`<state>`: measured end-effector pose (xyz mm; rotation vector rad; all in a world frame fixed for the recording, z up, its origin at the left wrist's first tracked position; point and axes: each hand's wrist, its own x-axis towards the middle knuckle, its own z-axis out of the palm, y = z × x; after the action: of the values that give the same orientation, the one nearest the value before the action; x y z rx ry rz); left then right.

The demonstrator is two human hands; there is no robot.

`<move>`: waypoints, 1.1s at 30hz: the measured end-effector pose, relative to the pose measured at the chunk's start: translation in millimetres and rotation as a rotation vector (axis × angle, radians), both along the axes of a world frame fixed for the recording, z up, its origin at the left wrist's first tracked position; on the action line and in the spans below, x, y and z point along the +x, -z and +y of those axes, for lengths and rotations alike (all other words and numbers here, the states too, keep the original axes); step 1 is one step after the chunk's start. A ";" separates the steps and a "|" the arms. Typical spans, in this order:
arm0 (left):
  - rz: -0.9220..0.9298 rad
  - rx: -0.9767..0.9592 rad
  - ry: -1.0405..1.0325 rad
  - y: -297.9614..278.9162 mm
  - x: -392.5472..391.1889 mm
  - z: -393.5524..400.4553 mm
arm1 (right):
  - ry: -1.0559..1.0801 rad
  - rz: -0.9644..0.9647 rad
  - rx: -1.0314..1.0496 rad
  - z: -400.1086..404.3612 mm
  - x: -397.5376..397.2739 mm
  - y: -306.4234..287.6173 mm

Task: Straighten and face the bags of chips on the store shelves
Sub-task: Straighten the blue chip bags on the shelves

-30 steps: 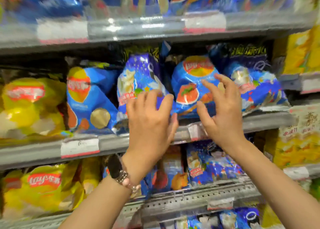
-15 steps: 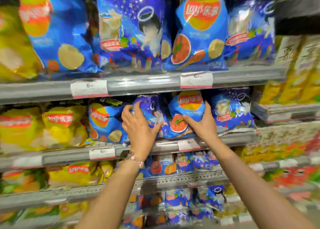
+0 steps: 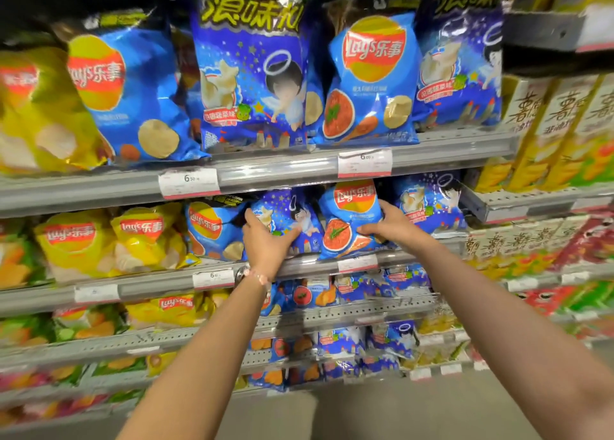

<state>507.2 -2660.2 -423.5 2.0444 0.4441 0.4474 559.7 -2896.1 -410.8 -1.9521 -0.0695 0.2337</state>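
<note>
While both arms are reaching into the second shelf down, the left hand (image 3: 265, 240) is cupping the dark blue foil bag with the haloed cartoon angel (image 3: 292, 220), thumb spread over its lower front and fingers round its left edge. The right hand (image 3: 387, 228) is gripping the bright blue Lay's bag with the red tomato bowl picture (image 3: 349, 220), fingers wrapping its right side and thumb lying across the front. Both bags are standing at the front lip of the grey metal shelf (image 3: 305, 267), about dead centre of the view, touching each other, and the tomato one is tipping a bit.

Handling-wise, I'm guessing these are puffy, air-filled and super light, with slick crinkly film that's going to slide under flat fingers. The chips inside are breakable, so I'd be holding by the side seams or lower corners, not squeezing the belly.

Readable stuff: "Lay's 乐事" is showing on the red-and-yellow logos, including the big blue Lay's bag (image 3: 372, 77) at 1 o'clock on the shelf above. The big angel bag (image 3: 252, 74) at 12 o'clock is showing "浪味" in lime letters. White price tags (image 3: 189, 182) are reading 6.50 and roughly 6.00; the smaller print is too blurry.
</note>
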 end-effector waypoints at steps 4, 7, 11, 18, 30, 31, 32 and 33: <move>-0.010 0.018 -0.017 -4.1 -2.8 -3.7 | 0.058 -0.041 0.058 -4.7 0.9 4.1; -0.023 -0.002 -0.005 -7.6 -2.5 -6.4 | 0.122 -0.078 0.111 -9.3 0.4 5.9; -0.007 -0.067 0.001 -8.0 -4.4 -5.2 | 0.131 -0.096 0.164 -15.9 0.6 3.4; 0.020 -0.184 0.022 -20.2 -25.4 -4.4 | 0.086 -0.006 0.322 -30.1 16.6 3.4; 0.146 -0.055 0.215 -14.1 -81.6 20.1 | 0.128 -0.143 0.279 -14.9 8.0 19.0; 0.139 -0.038 0.235 -13.8 -82.4 22.2 | 0.139 -0.155 0.280 -11.4 7.6 18.4; 0.125 -0.029 0.253 -14.4 -82.5 25.0 | 0.148 -0.165 0.281 -8.2 6.6 17.7; 0.112 -0.027 0.269 -18.0 -82.8 26.7 | 0.155 -0.173 0.276 -4.6 4.8 16.4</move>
<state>424.4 -2633.6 -405.5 2.0729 0.2347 0.1639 564.5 -2900.7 -427.2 -1.6889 -0.0605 -0.0463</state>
